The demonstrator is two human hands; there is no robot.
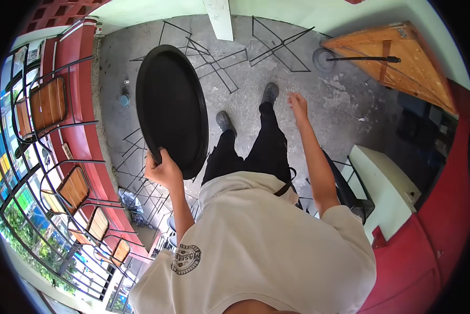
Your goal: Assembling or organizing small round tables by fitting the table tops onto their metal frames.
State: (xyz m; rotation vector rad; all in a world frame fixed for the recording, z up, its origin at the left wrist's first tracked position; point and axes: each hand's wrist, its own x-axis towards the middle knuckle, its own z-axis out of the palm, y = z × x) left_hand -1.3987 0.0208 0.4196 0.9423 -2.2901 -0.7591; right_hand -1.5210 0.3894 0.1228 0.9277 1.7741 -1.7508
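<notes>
My left hand (164, 170) grips the lower rim of a black serving tray (169, 110), thumb on the inner face and fingers behind it. The tray is tilted up, its long side running away from me, and it looks bare. My right hand (297, 106) hangs out ahead of my right side, over the concrete floor. Its fingers are curled in, and I see nothing in them.
Thin black metal frames (279, 44) stand along the far wall, with more at the left. Wooden chairs (73, 189) line the red ledge. A wooden tabletop (392, 65) leans at the far right, near a pale cabinet (384, 183). A blue cup-like item (125, 100) sits by the ledge.
</notes>
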